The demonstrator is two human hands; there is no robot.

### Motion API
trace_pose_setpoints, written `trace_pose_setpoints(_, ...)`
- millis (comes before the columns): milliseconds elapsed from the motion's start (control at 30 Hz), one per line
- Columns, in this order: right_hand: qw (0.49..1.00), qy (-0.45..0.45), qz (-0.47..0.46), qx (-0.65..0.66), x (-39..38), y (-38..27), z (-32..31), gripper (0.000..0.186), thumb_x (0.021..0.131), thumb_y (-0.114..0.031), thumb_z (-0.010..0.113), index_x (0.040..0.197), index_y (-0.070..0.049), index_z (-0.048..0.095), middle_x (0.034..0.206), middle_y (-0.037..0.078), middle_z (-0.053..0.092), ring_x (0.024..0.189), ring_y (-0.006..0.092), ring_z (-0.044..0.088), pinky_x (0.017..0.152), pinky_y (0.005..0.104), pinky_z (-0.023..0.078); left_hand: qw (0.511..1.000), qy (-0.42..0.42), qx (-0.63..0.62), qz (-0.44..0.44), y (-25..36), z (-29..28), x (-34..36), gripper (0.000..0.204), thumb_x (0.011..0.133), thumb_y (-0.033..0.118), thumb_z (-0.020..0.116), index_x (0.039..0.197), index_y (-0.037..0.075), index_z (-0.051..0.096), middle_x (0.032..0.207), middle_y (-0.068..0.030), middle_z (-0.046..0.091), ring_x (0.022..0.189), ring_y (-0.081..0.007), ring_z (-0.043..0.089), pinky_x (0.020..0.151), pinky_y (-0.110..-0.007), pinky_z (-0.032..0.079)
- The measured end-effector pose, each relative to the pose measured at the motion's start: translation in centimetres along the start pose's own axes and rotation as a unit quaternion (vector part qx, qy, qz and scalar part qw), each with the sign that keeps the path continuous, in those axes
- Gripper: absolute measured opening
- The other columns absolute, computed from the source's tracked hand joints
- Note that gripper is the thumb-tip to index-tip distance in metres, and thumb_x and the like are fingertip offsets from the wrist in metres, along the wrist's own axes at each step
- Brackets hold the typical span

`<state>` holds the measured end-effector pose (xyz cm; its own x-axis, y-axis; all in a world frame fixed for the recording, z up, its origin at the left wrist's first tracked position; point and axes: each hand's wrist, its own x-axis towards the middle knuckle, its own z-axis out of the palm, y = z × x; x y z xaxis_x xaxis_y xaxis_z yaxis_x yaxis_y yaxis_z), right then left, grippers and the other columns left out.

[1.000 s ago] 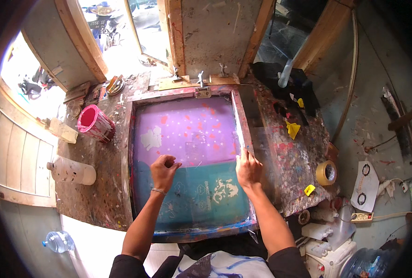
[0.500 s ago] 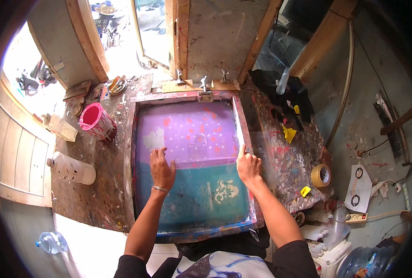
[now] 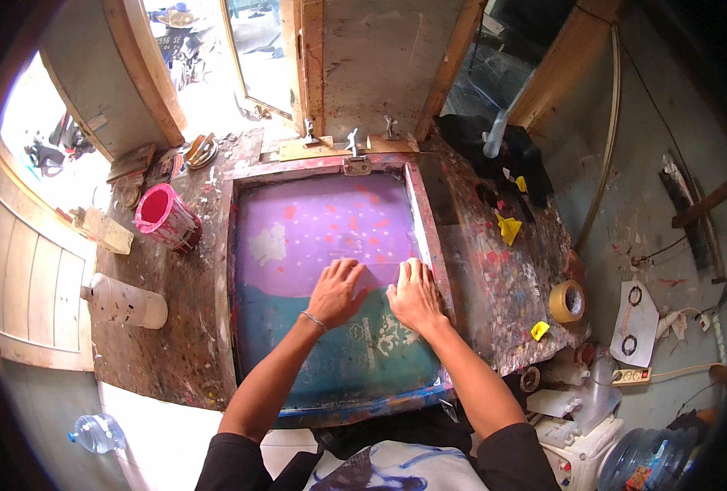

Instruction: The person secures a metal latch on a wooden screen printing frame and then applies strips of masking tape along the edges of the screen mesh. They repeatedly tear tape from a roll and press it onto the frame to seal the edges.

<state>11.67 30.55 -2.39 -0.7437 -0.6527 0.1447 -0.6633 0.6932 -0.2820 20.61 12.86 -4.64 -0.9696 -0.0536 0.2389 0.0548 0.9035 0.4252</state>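
Observation:
A wooden screen-printing frame (image 3: 226, 245) lies on the workbench in front of me. Its mesh is teal (image 3: 298, 368) in the near half; a purple area (image 3: 273, 204) with small pale stars, red patches and a grey-white shape shows in the far half. My left hand (image 3: 337, 292) rests over the middle of the mesh, fingers bent forward and thumb apart. Close to its right, my right hand (image 3: 418, 296) lies near the frame's right rail, fingers spread forward and thumb toward the left hand. I see nothing held in either; what lies under the fingertips is hidden.
A hinge clamp (image 3: 357, 165) holds the frame's far edge. On the paint-stained bench (image 3: 167, 344) stand a red paint bucket (image 3: 167, 217) and a white bottle (image 3: 128, 301) at left. Tape rolls, including a tan one (image 3: 566, 301), yellow scraps (image 3: 508, 229) and black cloth (image 3: 527, 155) lie at right.
My left hand has moved right, from the pale shape to the middle of the mesh. My right hand has shifted slightly left from the right rail, and its curled fingers have spread.

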Motion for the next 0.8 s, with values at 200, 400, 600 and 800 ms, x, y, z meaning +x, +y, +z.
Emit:
trace_pose_setpoints(200,0.999,0.002,-0.015,-0.046,-0.6,-2.5,-2.3,0.062,0.089,-0.03,0.058,0.133,0.01,0.042,0.138,0.031,0.04,0.131,0.0422,0.038,0.111,0.046,0.032,0.997,0.053,0.038,-0.049,-2.4,-2.1,-2.2,0.051,0.089,0.028,0.063,0.131,0.004,0.05,0.137,-0.0177,0.047,0.13,-0.0348,0.041,0.11,-0.047,0.032)
trace_pose_setpoints(400,0.954,0.246,0.073,0.156,-8.3,8.4,-12.4,0.037,0.081,-0.013,0.068,0.114,0.002,0.059,0.114,0.022,0.062,0.11,0.0391,0.059,0.096,0.0411,0.047,0.983,0.119,0.004,-0.14,-0.6,-7.8,-8.6,0.036,0.091,0.007,0.06,0.126,-0.001,0.054,0.132,-0.018,0.05,0.126,-0.035,0.046,0.106,-0.043,0.036)
trace_pose_setpoints(600,0.919,0.066,0.385,-0.046,-11.2,24.6,-18.1,0.069,0.077,-0.03,0.078,0.134,-0.007,0.049,0.112,0.028,0.063,0.106,0.042,0.061,0.088,0.047,0.05,0.959,0.208,-0.056,-0.185,3.7,-11.2,-11.2,0.02,0.086,0.002,0.059,0.105,-0.002,0.064,0.113,-0.0172,0.062,0.109,-0.0325,0.059,0.096,-0.041,0.045)
trace_pose_setpoints(800,0.919,-0.05,0.373,-0.12,-7.8,31.6,-17.2,0.031,0.074,-0.023,0.075,0.102,-0.011,0.073,0.102,0.019,0.07,0.098,0.0362,0.067,0.087,0.0418,0.053,0.954,0.224,-0.165,-0.116,10.7,-11.0,-8.6,0.016,0.082,-0.001,0.065,0.098,0.0,0.065,0.103,-0.0146,0.066,0.095,-0.0299,0.065,0.082,-0.036,0.051)
